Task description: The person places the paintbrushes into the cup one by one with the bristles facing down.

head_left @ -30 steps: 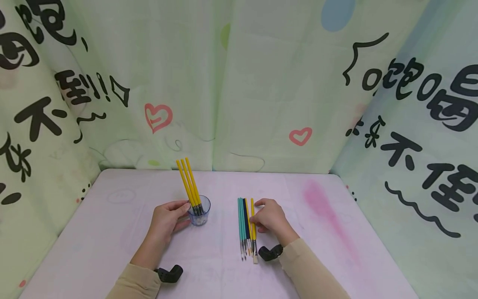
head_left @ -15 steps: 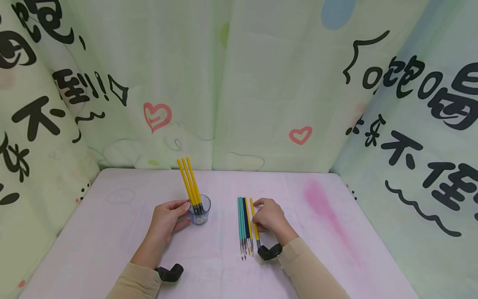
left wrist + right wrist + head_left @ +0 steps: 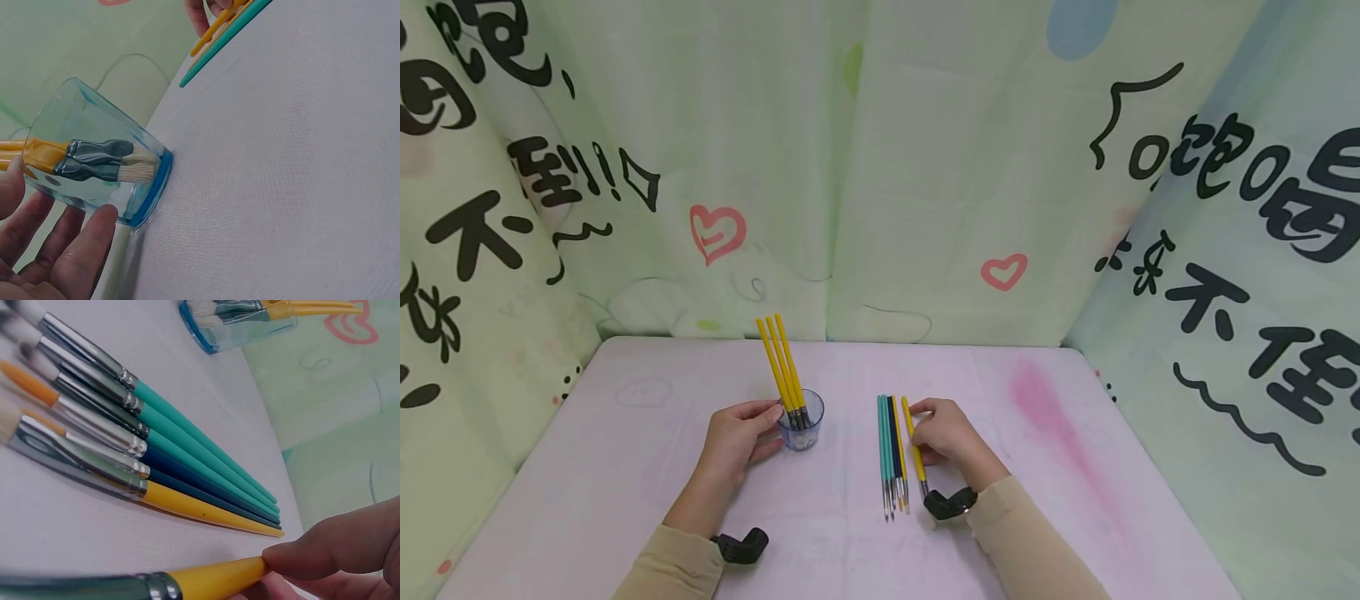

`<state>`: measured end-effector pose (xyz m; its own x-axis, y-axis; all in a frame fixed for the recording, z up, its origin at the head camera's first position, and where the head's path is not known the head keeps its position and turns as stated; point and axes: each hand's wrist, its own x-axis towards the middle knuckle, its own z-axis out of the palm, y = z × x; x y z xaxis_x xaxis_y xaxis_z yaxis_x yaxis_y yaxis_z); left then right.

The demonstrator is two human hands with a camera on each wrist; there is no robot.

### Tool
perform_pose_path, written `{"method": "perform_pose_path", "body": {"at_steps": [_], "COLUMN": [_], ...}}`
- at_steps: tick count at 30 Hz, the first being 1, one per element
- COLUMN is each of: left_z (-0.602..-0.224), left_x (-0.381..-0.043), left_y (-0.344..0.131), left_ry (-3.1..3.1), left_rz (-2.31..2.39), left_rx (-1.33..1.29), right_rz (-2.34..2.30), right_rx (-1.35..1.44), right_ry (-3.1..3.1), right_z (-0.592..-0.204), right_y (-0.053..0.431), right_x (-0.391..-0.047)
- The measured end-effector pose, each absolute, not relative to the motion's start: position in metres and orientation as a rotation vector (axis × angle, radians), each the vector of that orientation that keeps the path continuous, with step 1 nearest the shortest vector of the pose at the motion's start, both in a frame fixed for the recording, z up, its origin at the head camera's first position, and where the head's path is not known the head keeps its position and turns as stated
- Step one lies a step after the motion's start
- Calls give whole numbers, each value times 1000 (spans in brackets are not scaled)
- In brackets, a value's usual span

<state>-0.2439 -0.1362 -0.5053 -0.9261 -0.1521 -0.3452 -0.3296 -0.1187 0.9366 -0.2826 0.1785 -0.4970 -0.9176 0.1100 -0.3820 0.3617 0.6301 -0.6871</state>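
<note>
My left hand (image 3: 739, 440) holds a clear plastic cup with a blue base (image 3: 164, 187), thumb at the rim and fingers along its side. Three yellow paintbrushes (image 3: 784, 371) lean in the cup, bristles down. On the right, my right hand (image 3: 946, 433) pinches a yellow-handled paintbrush (image 3: 215, 578) between thumb and fingers. That brush slants slightly away from the row; its bristle end is out of the right wrist view. Beside it lie several paintbrushes in a row, with teal (image 3: 187, 445), dark blue (image 3: 181, 470) and yellow (image 3: 200, 509) handles, bristles toward me.
The table (image 3: 842, 533) has a pale pink cloth with a darker pink patch on the right. Printed curtains (image 3: 910, 167) hang behind and at both sides. A black wrist camera (image 3: 951, 504) sits by my right wrist, another (image 3: 741, 546) by my left.
The yellow paintbrush in my right hand has moved slightly right, away from the row, and its bristle end has swung right behind the wrist camera. The left hand and cup stay in place.
</note>
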Motion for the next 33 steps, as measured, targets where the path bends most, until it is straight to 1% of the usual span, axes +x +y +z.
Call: {"method": "perform_pose_path", "body": {"at_steps": [15,24,33], "left_z": [-505,-506,-506], "left_x": [-245,-245,-245], "left_y": [-137,-137,-138], "left_ry": [1983,1978,1986], "left_rz": [2203,2219,2217], "left_rx": [-562,-545,-547], "right_rz": [-1506,-1607,-1688], "right_rx": [392,424,384], "right_ry": [2362,2340,2376], "right_z": [-497,-495,-488], "right_y": [192,195,189], "right_x": [-283,-282,-284]}}
